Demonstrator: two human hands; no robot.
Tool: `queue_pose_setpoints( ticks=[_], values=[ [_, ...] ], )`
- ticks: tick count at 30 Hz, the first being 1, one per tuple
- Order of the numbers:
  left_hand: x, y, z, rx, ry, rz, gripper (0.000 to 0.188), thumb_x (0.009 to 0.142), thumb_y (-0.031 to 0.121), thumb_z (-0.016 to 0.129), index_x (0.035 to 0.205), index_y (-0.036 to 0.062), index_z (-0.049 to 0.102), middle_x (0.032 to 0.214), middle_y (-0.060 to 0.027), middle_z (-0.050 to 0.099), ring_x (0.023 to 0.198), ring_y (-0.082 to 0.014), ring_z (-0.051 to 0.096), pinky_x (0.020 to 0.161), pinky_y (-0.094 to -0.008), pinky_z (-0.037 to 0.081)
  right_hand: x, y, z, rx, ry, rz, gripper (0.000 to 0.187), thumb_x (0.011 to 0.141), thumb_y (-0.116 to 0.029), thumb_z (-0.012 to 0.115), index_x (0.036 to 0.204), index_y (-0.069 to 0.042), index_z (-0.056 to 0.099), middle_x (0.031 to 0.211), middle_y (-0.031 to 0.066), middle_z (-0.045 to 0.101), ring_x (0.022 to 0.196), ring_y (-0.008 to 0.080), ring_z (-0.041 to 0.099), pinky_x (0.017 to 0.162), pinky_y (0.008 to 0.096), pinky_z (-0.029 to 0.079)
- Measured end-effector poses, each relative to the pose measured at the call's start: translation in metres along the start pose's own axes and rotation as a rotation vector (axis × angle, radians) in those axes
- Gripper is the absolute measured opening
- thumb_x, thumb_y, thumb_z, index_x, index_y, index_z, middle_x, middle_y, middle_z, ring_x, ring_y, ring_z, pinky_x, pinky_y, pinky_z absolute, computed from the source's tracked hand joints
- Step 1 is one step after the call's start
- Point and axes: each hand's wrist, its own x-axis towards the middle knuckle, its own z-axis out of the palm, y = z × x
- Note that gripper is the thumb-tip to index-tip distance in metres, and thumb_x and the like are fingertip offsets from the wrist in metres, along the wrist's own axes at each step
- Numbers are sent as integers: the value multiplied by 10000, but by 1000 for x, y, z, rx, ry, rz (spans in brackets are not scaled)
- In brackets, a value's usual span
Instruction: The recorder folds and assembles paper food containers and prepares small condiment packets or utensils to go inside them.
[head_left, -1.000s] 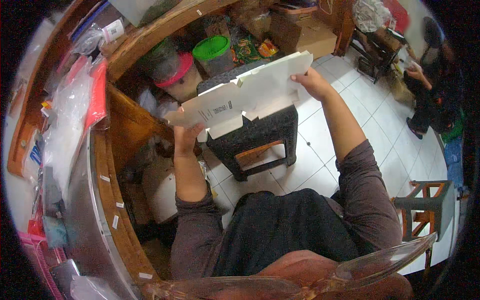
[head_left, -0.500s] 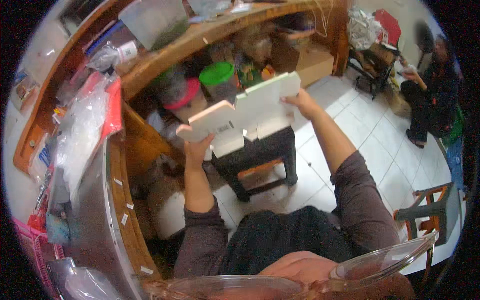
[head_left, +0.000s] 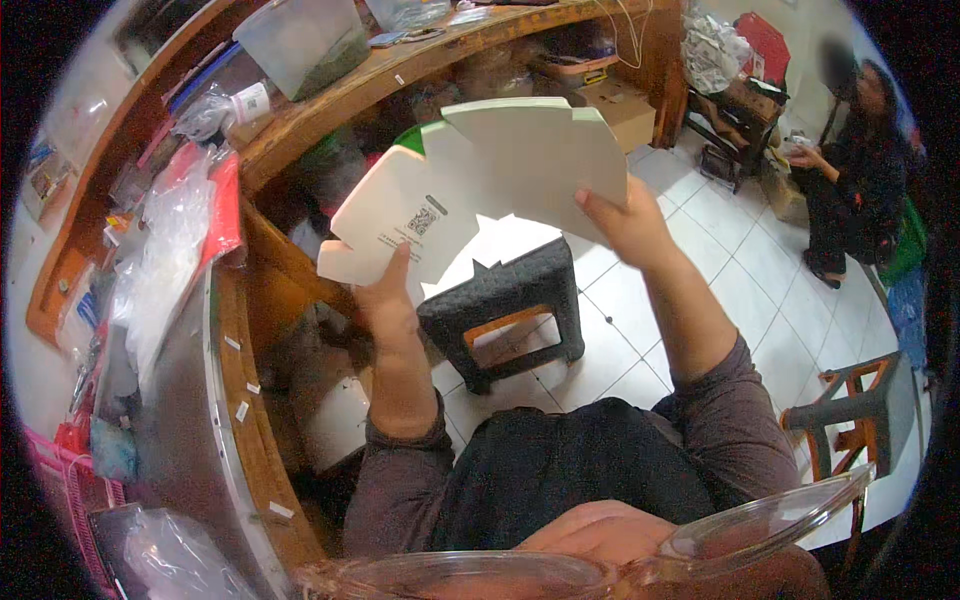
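I hold a flat, unfolded white cardboard box blank [head_left: 480, 185] up in front of me with both hands. My left hand [head_left: 385, 290] grips its lower left edge, thumb on the printed face. My right hand [head_left: 625, 220] grips the right edge. The blank bends in the middle, its right half tilted toward me. A dark plastic stool [head_left: 500, 310] with an orange underside stands on the white tiled floor right below the blank. My dark lap fills the lower middle of the view.
A curved wooden counter [head_left: 330, 90] wraps the left and top, with plastic bags, a clear tub [head_left: 300, 40] and shelves beneath. A cardboard carton [head_left: 620, 105] sits under the counter. Another stool [head_left: 865, 410] stands at right. A seated person [head_left: 860, 150] is at far right.
I have raised the cardboard blank closer to my face and begun folding it, so its right half now angles toward me. Both hands stay on its edges.
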Motion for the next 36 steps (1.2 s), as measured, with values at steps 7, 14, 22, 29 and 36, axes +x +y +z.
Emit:
queue_pose_setpoints(
  ticks=[7, 14, 22, 29, 36],
  values=[
    [-71, 4, 21, 173, -81, 134, 399, 810, -15, 510, 1178, -69, 365, 1120, -153, 480, 1013, -230, 487, 884, -323, 381, -66, -19, 34, -482, 258, -343, 377, 733, -37, 524, 1105, 11, 483, 974, 188, 547, 858, 356, 515, 760, 375, 424],
    [-128, 6, 20, 137, -196, 306, 443, 808, 40, 511, 1189, -96, 330, 1126, -182, 469, 1008, -259, 495, 885, -331, 388, -86, -42, 41, -508, 281, -652, 337, 803, -56, 498, 1114, 66, 451, 1074, 212, 513, 909, 347, 512, 801, 377, 391],
    [-128, 6, 22, 162, -265, 444, 504, 770, 67, 553, 1189, -99, 327, 1099, -167, 474, 999, -249, 495, 872, -323, 395, -92, -31, 55, -525, 192, -629, 579, 735, -136, 546, 1242, 69, 354, 1200, 232, 441, 1016, 359, 467, 882, 411, 343],
    [-113, 4, 24, 123, -344, 550, 529, 739, 62, 567, 1187, -96, 334, 1062, -148, 488, 992, -244, 494, 863, -323, 400, -85, -29, 44, -494, 220, -392, 473, 764, -173, 532, 1185, 16, 432, 1135, 220, 477, 1016, 336, 467, 873, 395, 355],
    [-68, 53, -32, -285, -646, -487, 627, 679, 50, 566, 1240, -67, 312, 1160, -181, 472, 1045, -283, 503, 891, -366, 408, -81, -37, -91, 261, -128, 372, 422, 764, -249, 615, 1071, 22, 513, 926, 93, 604, 820, 162, 588, 723, 284, 467]
  ],
)
